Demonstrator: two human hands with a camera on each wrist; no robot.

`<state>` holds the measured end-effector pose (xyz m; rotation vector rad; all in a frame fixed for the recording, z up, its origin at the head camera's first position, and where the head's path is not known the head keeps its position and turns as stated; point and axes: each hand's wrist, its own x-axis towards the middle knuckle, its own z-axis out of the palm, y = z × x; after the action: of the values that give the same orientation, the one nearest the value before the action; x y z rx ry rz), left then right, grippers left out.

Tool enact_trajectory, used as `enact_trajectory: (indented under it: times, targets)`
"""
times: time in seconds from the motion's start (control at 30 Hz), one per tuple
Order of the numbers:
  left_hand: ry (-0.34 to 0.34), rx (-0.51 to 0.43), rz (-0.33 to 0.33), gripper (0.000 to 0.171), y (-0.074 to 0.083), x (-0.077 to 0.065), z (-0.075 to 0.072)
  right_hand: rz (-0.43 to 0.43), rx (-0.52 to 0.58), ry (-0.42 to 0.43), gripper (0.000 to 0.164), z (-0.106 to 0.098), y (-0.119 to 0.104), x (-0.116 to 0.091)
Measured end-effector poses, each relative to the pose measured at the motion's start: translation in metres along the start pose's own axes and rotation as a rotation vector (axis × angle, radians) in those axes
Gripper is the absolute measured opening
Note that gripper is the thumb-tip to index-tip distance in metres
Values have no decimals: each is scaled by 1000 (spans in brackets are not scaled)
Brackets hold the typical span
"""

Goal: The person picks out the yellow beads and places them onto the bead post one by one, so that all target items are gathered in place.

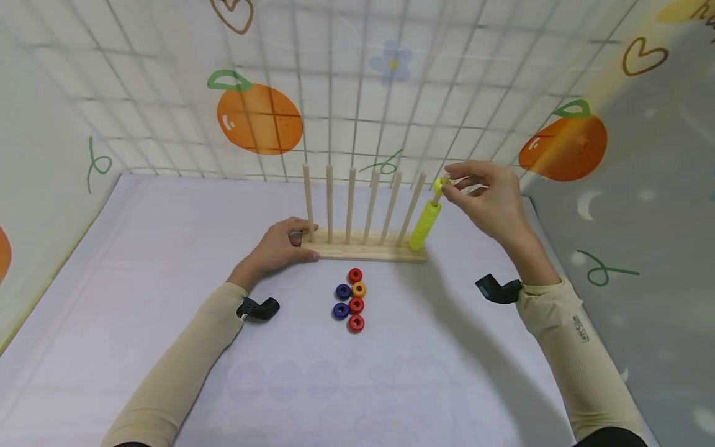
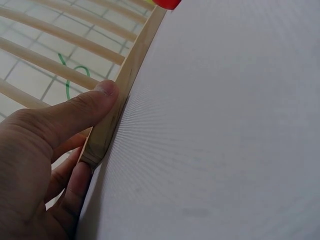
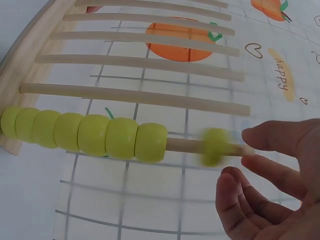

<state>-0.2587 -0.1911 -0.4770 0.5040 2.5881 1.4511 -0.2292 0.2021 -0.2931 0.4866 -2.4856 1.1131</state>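
A wooden peg rack (image 1: 363,249) stands on the table with several upright pegs. My left hand (image 1: 281,243) grips the left end of its base, thumb (image 2: 97,102) along the front edge and fingers behind and below. Yellow-green beads (image 3: 92,135) are stacked on the rightmost peg. Higher on that peg, one more yellow-green bead (image 3: 215,146) looks blurred, apart from the stack. My right hand (image 1: 487,197) is at the peg's top, thumb and a finger spread on either side of the tip, just off the bead.
In front of the rack lie loose beads: red ones (image 1: 355,323), blue ones (image 1: 341,311) and a yellow-orange one (image 1: 359,290). A patterned curtain (image 1: 346,81) with a grid hangs behind the rack. The white tablecloth (image 1: 268,385) spreads toward me.
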Motion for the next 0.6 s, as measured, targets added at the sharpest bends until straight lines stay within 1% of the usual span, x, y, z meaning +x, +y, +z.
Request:
enact_trajectory:
  times: [0.1, 0.23, 0.4, 0.5, 0.6]
  targets:
    - [-3, -6, 2, 68, 1, 0, 0, 6, -3, 7, 27, 0, 1, -1]
    - [1, -7, 0, 68, 0, 1, -1, 5, 24, 19, 26, -1, 1, -2]
    - [4, -12, 4, 68, 0, 1, -1, 42, 39, 20, 26, -2, 6, -9]
    - [6, -3, -10, 72, 2, 0, 0, 67, 24, 20, 26, -4, 13, -15]
    - [18, 15, -29, 78, 6, -5, -2, 76, 19, 31, 25, -6, 20, -21]
